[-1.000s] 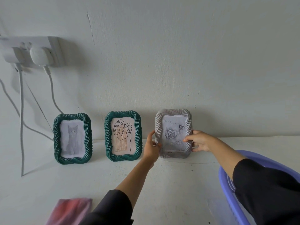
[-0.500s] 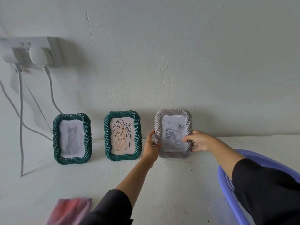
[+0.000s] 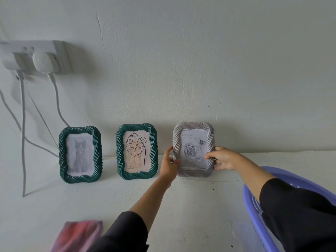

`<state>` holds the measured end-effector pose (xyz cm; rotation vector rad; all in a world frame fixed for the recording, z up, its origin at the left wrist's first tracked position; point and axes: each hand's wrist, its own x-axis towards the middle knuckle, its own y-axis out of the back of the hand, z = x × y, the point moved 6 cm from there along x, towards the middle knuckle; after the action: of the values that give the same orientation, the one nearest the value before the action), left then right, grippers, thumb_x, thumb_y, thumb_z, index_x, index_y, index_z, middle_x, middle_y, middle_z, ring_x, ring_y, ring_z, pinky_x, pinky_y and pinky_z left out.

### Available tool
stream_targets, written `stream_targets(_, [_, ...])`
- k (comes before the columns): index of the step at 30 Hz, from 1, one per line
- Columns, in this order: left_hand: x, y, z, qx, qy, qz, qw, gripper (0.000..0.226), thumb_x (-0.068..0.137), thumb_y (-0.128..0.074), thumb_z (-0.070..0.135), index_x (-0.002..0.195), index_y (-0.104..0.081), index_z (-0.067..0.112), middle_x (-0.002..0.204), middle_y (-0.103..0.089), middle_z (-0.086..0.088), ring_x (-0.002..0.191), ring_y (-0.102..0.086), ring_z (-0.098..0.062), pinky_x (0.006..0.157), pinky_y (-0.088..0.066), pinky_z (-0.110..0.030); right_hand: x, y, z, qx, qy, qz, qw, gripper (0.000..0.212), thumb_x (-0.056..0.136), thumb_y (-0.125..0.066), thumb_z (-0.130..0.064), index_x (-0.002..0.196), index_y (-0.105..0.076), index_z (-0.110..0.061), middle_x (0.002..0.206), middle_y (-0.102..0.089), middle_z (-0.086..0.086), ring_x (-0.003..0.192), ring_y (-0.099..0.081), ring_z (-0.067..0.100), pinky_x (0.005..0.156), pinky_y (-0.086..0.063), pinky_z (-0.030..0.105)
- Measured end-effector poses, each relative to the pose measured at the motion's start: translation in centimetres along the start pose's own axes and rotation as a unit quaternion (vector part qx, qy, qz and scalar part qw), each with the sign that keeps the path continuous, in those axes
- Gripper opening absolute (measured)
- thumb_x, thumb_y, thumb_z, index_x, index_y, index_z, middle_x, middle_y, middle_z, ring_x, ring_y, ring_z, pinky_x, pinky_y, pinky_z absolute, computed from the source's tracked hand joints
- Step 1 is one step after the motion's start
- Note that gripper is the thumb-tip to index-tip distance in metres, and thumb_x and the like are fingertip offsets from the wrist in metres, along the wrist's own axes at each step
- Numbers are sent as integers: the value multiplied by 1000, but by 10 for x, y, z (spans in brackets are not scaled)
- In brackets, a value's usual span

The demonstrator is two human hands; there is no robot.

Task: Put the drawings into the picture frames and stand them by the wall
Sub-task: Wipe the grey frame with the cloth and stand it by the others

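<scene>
Three frames stand upright along the white wall. A green frame with a cat drawing (image 3: pixel 80 154) is on the left and a green frame with a leaf drawing (image 3: pixel 136 152) is in the middle. On the right is a grey frame with a rose drawing (image 3: pixel 193 142). My left hand (image 3: pixel 168 165) grips the grey frame's left edge. My right hand (image 3: pixel 222 158) grips its right edge, the thumb lying on the drawing.
A purple plastic basket (image 3: pixel 251 211) sits at the lower right under my right sleeve. A pink cloth (image 3: pixel 78 236) lies at the bottom left. A white power strip (image 3: pixel 34 57) hangs on the wall at upper left, its cables (image 3: pixel 22 135) trailing down to the table.
Almost nothing has changed: both hands stay on the grey frame, which has shifted very slightly against the wall.
</scene>
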<state>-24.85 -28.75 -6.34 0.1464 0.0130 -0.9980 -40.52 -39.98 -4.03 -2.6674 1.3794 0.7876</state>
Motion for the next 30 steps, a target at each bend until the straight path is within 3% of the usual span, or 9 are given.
stream_targets(7, [0, 0, 0, 1, -3, -1, 1000, 58, 91, -40, -7, 139, -34, 25, 90, -54, -10, 77, -53, -17, 63, -48, -26, -1, 0, -1, -9, 6, 3, 1000, 20, 83, -58, 0, 85, -53, -19, 84, -62, 3, 74, -59, 18, 66, -48, 30])
stream_targets(10, [0, 0, 0, 1, -1, 0, 1000, 59, 91, -41, -7, 139, -33, 25, 84, -53, -7, 78, -51, -18, 64, -46, -26, 1, 1, -10, 54, 40, 7, 998, 16, 84, -57, -2, 85, -54, -18, 82, -60, 4, 72, -57, 19, 63, -45, 29])
stream_targets(15, [0, 0, 0, 6, 4, -1, 1000, 58, 92, -40, -6, 139, -32, 27, 96, -54, -13, 80, -54, -17, 65, -49, -25, 4, -6, -25, 107, 48, -42, 992, 9, 86, -54, -14, 90, -61, -18, 82, -68, 3, 78, -61, 19, 66, -47, 29])
stream_targets(19, [1, 1, 1, 16, 1, 0, 1000, 58, 92, -40, -6, 140, -31, 26, 98, -55, -14, 78, -53, -16, 62, -49, -24, 7, -8, -27, 135, 43, -58, 988, 12, 87, -51, -14, 86, -62, -17, 62, -72, 0, 67, -66, 17, 63, -48, 29])
stream_targets(24, [1, 0, -1, 19, 2, 0, 1000, 61, 91, -40, -7, 142, -29, 25, 94, -54, -13, 78, -52, -18, 63, -46, -24, 11, -9, -28, 142, 46, -64, 987, 12, 87, -50, -14, 89, -62, -16, 61, -72, 0, 54, -69, 13, 60, -50, 27])
stream_targets(30, [-1, -1, 0, 20, 1, 1, 1000, 61, 92, -41, -6, 142, -28, 26, 95, -54, -14, 79, -53, -18, 64, -47, -24, 10, -9, -27, 130, 56, -61, 988, 12, 88, -50, -13, 93, -61, -16, 75, -70, 3, 75, -63, 20, 63, -48, 29])
